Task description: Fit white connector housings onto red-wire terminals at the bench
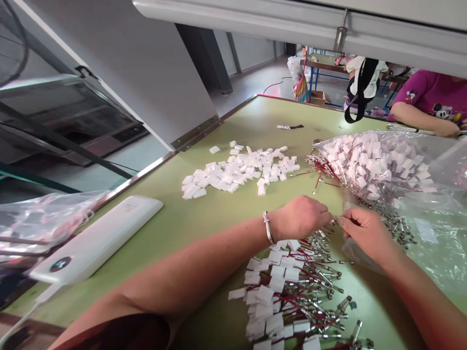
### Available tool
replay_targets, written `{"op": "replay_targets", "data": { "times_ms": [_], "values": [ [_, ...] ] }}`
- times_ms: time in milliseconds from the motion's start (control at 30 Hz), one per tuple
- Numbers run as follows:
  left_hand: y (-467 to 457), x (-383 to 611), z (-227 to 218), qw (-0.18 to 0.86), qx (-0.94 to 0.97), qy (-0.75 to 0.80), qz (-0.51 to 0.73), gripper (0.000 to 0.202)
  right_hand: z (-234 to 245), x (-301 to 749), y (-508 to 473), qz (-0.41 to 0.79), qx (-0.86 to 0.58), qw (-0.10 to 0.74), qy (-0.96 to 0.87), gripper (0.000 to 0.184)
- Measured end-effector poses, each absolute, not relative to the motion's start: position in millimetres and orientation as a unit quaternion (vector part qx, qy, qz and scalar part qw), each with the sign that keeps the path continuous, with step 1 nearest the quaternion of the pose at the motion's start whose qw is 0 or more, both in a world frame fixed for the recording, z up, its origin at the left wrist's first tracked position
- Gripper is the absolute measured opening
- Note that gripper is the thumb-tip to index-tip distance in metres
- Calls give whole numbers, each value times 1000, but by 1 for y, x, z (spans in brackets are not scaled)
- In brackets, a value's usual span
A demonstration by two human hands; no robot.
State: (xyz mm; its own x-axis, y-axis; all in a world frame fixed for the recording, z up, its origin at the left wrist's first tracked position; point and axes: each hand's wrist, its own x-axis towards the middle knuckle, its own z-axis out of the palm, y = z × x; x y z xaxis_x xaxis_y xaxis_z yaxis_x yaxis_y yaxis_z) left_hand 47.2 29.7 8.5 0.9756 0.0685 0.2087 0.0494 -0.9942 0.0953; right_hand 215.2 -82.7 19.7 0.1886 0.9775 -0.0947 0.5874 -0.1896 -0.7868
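Observation:
My left hand (301,216), with a silver bangle at the wrist, and my right hand (363,231) meet fingertip to fingertip over the green table (204,218). Both are pinched shut on a small wired part with thin red leads, too small to name exactly. Just below them lies a heap of white tagged parts with red wires and metal ends (292,296). A clear plastic bag (383,167) full of the same parts lies to the right of my hands.
A pile of loose white tags (237,172) lies mid-table. A white power bank (97,240) rests at the left edge beside another plastic bag (40,221). A person in a purple shirt (430,99) sits across the table. A lamp housing (292,24) hangs overhead.

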Motion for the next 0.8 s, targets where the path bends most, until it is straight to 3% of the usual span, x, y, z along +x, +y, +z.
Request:
{"op": "replay_targets", "data": {
  "times_ms": [233, 367, 467, 667, 800],
  "values": [
    [35, 49, 9, 389, 903, 84, 161, 27, 19, 209, -85, 230, -677, 376, -589, 28],
    [37, 49, 11, 470, 866, 102, 136, 27, 17, 212, -86, 182, -657, 363, -636, 26],
    [37, 48, 13, 403, 900, 92, 137, 26, 19, 214, -85, 177, -654, 347, -649, 26],
    [30, 46, 17, 98, 990, 21, 96, 19, 16, 208, -84, 301, -681, 330, -580, 31],
    [32, 48, 16, 59, 995, 34, 70, 17, 13, 204, -80, 304, -689, 327, -570, 34]
  ]
}}
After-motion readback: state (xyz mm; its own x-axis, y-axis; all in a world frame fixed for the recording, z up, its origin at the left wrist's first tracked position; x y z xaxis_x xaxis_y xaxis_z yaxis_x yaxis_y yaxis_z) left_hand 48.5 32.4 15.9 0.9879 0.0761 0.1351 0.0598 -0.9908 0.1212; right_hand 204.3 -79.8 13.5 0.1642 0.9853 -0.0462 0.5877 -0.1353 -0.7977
